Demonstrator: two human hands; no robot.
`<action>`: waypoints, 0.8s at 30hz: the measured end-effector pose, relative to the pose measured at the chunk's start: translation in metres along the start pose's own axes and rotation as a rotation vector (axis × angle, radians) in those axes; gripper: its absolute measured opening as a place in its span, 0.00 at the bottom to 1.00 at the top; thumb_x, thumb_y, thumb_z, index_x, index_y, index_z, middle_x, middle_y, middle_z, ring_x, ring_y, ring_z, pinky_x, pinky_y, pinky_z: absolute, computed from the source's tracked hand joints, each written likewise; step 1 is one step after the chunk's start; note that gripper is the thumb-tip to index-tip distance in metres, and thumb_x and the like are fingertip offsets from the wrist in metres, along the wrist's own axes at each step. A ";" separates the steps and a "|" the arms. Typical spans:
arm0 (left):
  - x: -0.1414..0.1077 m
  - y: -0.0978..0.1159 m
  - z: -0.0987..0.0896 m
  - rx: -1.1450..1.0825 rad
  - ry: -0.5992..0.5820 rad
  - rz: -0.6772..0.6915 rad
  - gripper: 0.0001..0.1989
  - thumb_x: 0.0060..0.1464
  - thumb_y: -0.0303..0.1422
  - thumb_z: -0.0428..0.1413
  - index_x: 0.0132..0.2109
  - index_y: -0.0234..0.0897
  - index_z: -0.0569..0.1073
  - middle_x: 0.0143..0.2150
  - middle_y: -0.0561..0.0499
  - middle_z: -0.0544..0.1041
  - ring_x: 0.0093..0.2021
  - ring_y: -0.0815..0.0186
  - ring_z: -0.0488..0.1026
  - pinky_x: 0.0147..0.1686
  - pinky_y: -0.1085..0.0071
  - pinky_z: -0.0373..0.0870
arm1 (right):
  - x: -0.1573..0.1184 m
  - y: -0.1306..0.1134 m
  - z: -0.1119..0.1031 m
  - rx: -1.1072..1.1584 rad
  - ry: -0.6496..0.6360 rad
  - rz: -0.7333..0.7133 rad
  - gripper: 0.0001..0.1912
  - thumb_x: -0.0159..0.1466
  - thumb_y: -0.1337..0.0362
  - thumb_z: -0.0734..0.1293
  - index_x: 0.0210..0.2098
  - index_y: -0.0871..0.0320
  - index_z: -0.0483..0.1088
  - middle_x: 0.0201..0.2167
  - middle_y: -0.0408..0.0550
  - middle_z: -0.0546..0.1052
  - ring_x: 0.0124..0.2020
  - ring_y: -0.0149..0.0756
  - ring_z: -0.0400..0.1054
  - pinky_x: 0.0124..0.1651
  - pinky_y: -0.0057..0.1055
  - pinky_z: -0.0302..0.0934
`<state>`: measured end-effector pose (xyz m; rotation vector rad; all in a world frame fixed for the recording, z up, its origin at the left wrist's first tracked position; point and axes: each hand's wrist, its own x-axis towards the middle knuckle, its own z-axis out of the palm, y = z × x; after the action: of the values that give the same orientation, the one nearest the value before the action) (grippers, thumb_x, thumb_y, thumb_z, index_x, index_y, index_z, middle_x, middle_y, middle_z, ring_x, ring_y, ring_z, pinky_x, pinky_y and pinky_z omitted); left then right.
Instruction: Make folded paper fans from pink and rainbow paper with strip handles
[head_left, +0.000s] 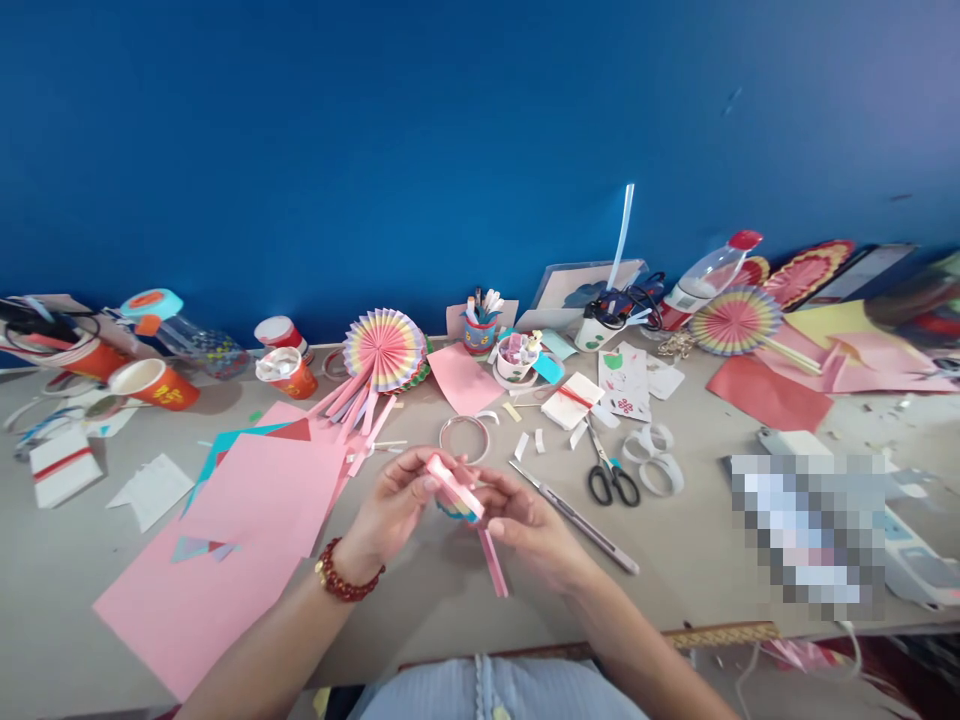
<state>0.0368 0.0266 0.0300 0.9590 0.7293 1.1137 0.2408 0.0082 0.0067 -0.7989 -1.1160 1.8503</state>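
Observation:
Between my two hands is a small folded paper fan [459, 488], pink on top with multicoloured edges, pleats pressed together. My left hand [397, 505] grips its far left end between thumb and fingers; a beaded bracelet circles that wrist. My right hand [529, 525] has its fingers curled around the fan's near right end. Below it a narrow pink paper strip [493, 562] hangs down, its upper end hidden by the fingers. Just beyond the hands lies a roll of tape [463, 440]. A utility knife [577, 515] lies right of my right hand, with black-handled scissors [611, 475] farther right.
Pink paper sheets [247, 530] cover the left of the table. Behind them stands an opened striped paper fan [385, 352]. Paper cups [154, 384], a pen holder [480, 330] and a plastic bottle [701, 280] line the blue wall. A power strip [919, 560] lies far right.

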 end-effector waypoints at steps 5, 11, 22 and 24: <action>0.006 0.013 -0.011 0.047 0.134 0.095 0.12 0.58 0.40 0.62 0.44 0.37 0.77 0.40 0.46 0.82 0.52 0.54 0.78 0.48 0.61 0.75 | -0.005 -0.007 -0.018 -0.960 0.290 -0.156 0.09 0.67 0.56 0.66 0.38 0.56 0.73 0.37 0.50 0.77 0.40 0.43 0.71 0.43 0.38 0.65; 0.008 0.013 -0.015 0.145 0.162 0.064 0.14 0.57 0.40 0.62 0.45 0.35 0.77 0.42 0.43 0.82 0.47 0.56 0.79 0.39 0.67 0.75 | 0.000 0.018 -0.004 -1.530 0.249 -0.093 0.05 0.68 0.63 0.65 0.38 0.56 0.71 0.38 0.51 0.76 0.39 0.45 0.69 0.42 0.38 0.61; 0.007 0.007 -0.013 0.161 0.048 -0.013 0.13 0.60 0.40 0.60 0.45 0.35 0.77 0.44 0.42 0.82 0.39 0.62 0.78 0.38 0.70 0.73 | 0.004 0.012 0.000 -1.572 0.149 -0.014 0.03 0.62 0.70 0.68 0.35 0.56 0.69 0.37 0.49 0.75 0.40 0.43 0.69 0.41 0.35 0.60; 0.006 0.006 -0.013 0.141 0.040 -0.015 0.13 0.60 0.40 0.60 0.45 0.34 0.77 0.44 0.42 0.82 0.41 0.61 0.79 0.38 0.69 0.74 | 0.001 0.010 -0.001 -1.510 0.131 -0.019 0.05 0.62 0.71 0.67 0.33 0.56 0.69 0.36 0.48 0.76 0.40 0.42 0.70 0.42 0.34 0.60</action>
<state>0.0250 0.0368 0.0300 1.0510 0.8553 1.0813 0.2378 0.0067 -0.0032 -1.6107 -2.3570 0.6093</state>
